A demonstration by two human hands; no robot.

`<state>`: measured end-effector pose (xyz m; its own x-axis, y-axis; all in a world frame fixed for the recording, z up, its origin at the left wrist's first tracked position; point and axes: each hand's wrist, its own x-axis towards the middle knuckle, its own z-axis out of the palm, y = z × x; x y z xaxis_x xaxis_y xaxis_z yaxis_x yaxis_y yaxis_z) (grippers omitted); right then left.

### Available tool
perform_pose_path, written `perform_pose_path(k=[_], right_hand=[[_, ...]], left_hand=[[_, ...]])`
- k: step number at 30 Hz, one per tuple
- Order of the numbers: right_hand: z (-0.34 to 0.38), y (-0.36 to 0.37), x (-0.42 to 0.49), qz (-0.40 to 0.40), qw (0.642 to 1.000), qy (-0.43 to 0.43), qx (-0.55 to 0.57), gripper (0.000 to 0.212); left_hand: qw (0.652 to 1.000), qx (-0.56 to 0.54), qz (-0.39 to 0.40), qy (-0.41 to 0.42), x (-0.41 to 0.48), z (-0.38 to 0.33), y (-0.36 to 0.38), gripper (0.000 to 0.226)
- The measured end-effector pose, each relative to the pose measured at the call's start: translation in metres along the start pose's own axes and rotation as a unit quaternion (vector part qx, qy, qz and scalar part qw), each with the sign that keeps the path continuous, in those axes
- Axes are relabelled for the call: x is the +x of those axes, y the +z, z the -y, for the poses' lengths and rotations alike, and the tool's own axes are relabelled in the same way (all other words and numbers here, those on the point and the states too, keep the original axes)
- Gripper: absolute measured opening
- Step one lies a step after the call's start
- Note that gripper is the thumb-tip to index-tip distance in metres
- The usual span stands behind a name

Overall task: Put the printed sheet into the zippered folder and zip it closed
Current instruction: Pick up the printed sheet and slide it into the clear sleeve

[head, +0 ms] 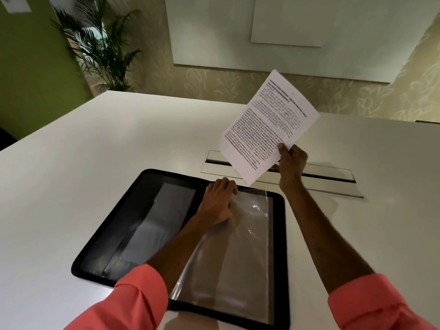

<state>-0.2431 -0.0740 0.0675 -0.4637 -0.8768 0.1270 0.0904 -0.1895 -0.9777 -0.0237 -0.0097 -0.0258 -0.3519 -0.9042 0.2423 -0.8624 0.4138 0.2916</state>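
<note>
1. The zippered folder (100, 236) lies open on the table (95, 144), near its front edge.
2. A clear sleeve (247, 246) lies on the folder's right half.
3. The left hand (217, 201) holds that sleeve at its far left corner.
4. Behind the folder, a cable slot (333, 175) runs across the table.
5. The right hand (291, 160) holds the printed sheet (266, 125) above that slot, clear of the table.
6. A plant (104, 48) stands far left, behind the table.

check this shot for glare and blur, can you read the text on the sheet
Head view: white glare streaks on the clear sleeve of the folder; the print on the sheet is soft, with lines visible but words unreadable; the wide lens bows the edges of the table.
</note>
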Motion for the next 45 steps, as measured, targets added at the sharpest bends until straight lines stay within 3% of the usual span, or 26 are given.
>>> perform_pose_path(k=[11,17,22,45], right_hand=[[-0.028,0.017,-0.01,0.047,0.998,0.031,0.003,0.013],[-0.032,0.007,-0.012,0.072,0.997,0.016,-0.026,0.017],[-0.036,-0.005,-0.009,0.095,0.994,-0.006,-0.061,0.015],[-0.018,-0.028,0.016,0.179,0.968,0.077,-0.158,0.016]], left_hand=[[0.998,0.046,0.017,0.035,-0.007,-0.007,-0.002,0.046],[0.999,0.038,-0.002,0.022,-0.009,-0.007,-0.001,0.049],[0.999,0.027,-0.036,-0.023,-0.006,-0.004,-0.002,0.038],[0.996,0.084,0.026,-0.021,0.027,0.056,-0.029,0.022]])
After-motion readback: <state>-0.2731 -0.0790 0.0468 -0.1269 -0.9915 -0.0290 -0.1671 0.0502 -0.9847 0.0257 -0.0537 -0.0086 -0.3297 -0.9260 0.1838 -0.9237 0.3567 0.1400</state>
